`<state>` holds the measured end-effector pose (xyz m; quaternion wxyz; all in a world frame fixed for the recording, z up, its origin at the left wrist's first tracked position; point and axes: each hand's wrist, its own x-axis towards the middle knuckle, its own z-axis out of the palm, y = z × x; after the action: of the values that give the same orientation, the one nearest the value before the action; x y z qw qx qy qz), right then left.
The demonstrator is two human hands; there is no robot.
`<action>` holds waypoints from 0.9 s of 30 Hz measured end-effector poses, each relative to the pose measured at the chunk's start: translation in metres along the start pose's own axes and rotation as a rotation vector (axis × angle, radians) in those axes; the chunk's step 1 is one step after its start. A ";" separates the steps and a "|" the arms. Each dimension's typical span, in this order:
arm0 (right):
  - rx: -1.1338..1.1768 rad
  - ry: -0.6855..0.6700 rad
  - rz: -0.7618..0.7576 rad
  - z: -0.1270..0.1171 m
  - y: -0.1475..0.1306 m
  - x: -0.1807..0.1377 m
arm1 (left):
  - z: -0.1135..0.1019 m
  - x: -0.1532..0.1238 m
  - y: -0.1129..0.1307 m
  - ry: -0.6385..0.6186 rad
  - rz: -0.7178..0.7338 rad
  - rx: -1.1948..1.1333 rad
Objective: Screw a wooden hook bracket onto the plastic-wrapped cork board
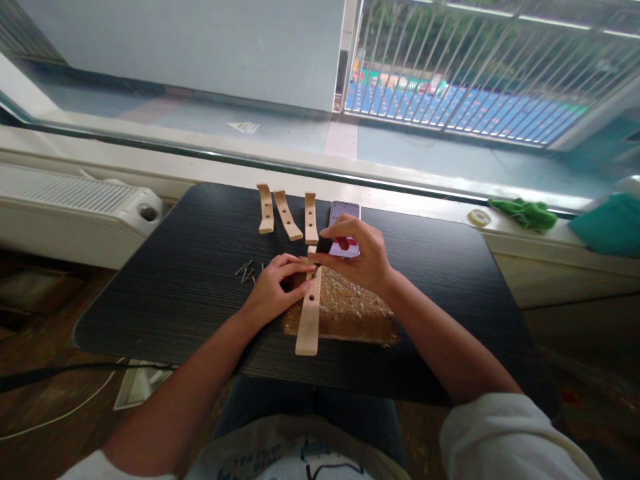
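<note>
A pale wooden piece with drilled holes (310, 317) lies lengthwise on a brown block wrapped in clear plastic (360, 303). My left hand (275, 283) reaches across the wood from the left, its thumb and fingers closed on the piece near an upper hole. A small thing at those fingertips is too small to make out. From the right, my right hand (363, 250) grips a short black tool (325, 245) between thumb and fingers, just above the wood's far part. The tool's lower end is hard to see. Several metal screws or nails (245, 271) lie left of my left hand.
Three similar curved wooden pieces (287, 217) stand at the dark table's (175, 267) far side. A lit phone (350, 211) lies partly behind my right hand. A tape roll (479, 217) and green cloth (525, 213) rest on the windowsill; a radiator (85, 207) is at left.
</note>
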<state>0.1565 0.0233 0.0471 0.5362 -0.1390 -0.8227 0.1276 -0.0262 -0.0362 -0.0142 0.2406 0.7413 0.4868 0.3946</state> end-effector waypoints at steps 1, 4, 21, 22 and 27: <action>0.008 -0.008 -0.001 -0.001 0.000 0.000 | 0.000 0.000 0.000 -0.001 -0.004 0.000; 0.043 -0.065 0.012 -0.005 0.000 0.002 | 0.000 0.000 0.000 -0.007 -0.014 0.000; 0.309 -0.288 0.172 -0.016 0.000 0.005 | 0.000 0.001 0.001 -0.016 -0.042 0.000; 0.338 -0.292 0.197 -0.016 0.000 0.004 | -0.001 0.001 0.001 -0.018 -0.043 0.001; 0.505 -0.317 0.366 -0.012 -0.003 0.002 | -0.001 0.000 0.001 -0.026 -0.042 -0.008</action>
<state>0.1666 0.0220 0.0547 0.3876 -0.1257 -0.7997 0.4410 -0.0265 -0.0365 -0.0128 0.2581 0.7350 0.4977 0.3815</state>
